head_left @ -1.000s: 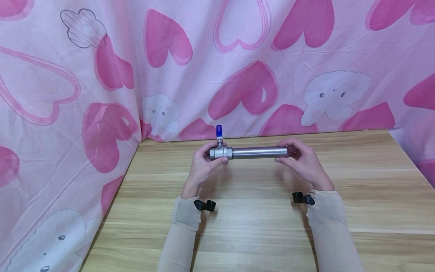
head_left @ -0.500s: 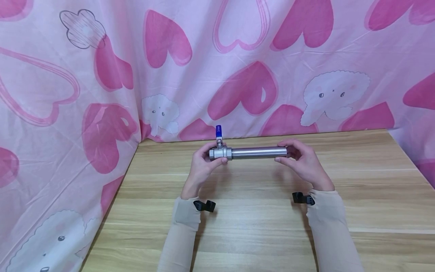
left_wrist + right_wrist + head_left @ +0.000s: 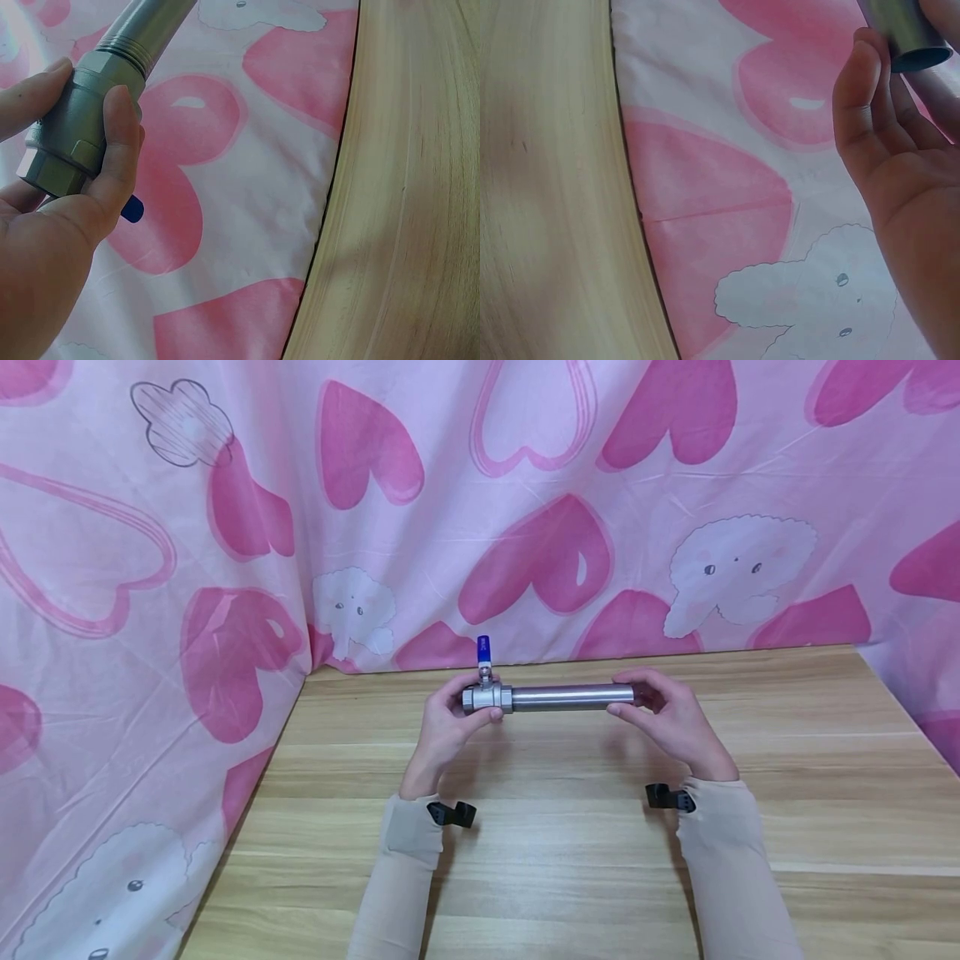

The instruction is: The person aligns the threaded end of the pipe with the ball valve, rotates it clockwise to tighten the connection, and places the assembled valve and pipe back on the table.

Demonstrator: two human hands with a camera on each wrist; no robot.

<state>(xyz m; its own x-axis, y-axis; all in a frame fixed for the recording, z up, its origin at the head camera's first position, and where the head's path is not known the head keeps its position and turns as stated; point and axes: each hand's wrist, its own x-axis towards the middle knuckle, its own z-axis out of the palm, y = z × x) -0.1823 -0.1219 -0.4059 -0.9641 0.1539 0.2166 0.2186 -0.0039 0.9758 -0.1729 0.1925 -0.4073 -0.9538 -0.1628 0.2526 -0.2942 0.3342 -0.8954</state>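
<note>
Pipe: runs roughly parallel to the desk's back edge
Left hand: I grip its valve
Right hand: I grip its open end

This looks like a curtained-off corner, more a makeshift recording booth than a working room; what kind of building holds it cannot be told. Pink cloth rises behind the counter and along its left side, the two stretches meeting at the back left, and it shows again past the right edge. Creases and soft folds mark it as hung fabric rather than painted wall. Printed hearts and fluffy white animals lend a homely, bedroom look. The counter has a light wood-grain top. Black mounts at both sleeves suit a recording setup, while the steel pipe and valve would fit a workshop better.
</note>
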